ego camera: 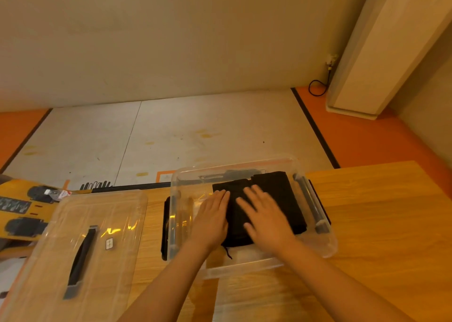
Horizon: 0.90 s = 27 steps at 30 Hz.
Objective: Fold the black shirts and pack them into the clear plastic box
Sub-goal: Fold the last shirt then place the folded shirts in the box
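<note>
Both hands, left hand [212,214] and right hand [265,215], press flat with straight fingers on folded black shirts [274,187] inside the clear plastic box [326,244], apparently packing; next likely fitting the lid [61,223] left of them.

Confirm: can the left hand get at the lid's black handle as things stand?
Probably yes. The left hand lies open, touching the black shirts inside the clear box; the lid lies beside the box on that side, handle up and uncovered. Only the box's low wall stands between.
</note>
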Available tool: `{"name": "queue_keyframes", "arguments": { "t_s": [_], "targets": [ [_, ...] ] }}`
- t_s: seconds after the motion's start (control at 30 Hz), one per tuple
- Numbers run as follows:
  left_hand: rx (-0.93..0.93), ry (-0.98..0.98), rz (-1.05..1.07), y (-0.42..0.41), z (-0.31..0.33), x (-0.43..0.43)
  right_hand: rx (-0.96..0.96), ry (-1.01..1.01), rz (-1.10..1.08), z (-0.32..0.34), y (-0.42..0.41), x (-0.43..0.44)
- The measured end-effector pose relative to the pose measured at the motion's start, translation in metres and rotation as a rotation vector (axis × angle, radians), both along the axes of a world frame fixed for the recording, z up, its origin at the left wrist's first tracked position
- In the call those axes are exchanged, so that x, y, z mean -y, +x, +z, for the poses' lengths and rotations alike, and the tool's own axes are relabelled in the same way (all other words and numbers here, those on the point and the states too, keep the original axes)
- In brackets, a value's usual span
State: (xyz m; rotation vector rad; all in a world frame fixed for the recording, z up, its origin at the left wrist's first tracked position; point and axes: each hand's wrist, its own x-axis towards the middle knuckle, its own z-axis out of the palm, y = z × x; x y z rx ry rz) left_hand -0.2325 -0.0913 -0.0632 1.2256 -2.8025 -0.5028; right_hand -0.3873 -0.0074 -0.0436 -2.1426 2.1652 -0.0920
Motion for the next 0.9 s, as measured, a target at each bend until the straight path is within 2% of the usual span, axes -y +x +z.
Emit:
{"name": "queue_keyframes", "arguments": {
  "t_s": [0.1, 0.17, 0.23, 0.3, 0.37, 0.4, 0.5, 0.6, 0.7, 0.9],
  "targets": [
    [0.116, 0.128, -0.067, -0.011, -0.012, 0.02, 0.03, 0.242, 0.148, -0.022, 0.007, 0.008],
    [0.177, 0.137, -0.077, -0.011, -0.018, 0.031, -0.016, 0.422, 0.168, -0.032, -0.001, 0.008],
    [0.244, 0.133, -0.106, -0.012, -0.019, 0.04, -0.084, 0.498, 0.205, -0.034, -0.007, 0.008],
    [0.281, 0.144, -0.124, -0.013, -0.016, 0.042, -0.103, 0.505, 0.225, -0.028, -0.008, 0.01],
    [0.262, 0.116, -0.109, -0.011, -0.009, 0.04, -0.108, 0.373, 0.24, -0.03, -0.011, 0.01],
    [0.218, 0.062, -0.087, -0.008, -0.004, 0.038, -0.119, 0.251, 0.222, -0.031, -0.013, 0.012],
    [-0.022, -0.217, 0.007, 0.016, 0.012, 0.033, -0.08, 0.193, -0.017, -0.023, -0.023, 0.015],
    [-0.184, -0.367, 0.167, 0.06, 0.023, 0.032, -0.045, 0.183, -0.089, -0.023, -0.033, 0.018],
    [-0.214, -0.346, 0.428, 0.111, 0.016, 0.029, -0.032, 0.237, -0.027, -0.024, -0.031, 0.021],
    [0.004, -0.154, 0.738, 0.172, -0.038, 0.029, 0.014, 0.322, -0.001, -0.039, -0.027, 0.019]
  ]
}}
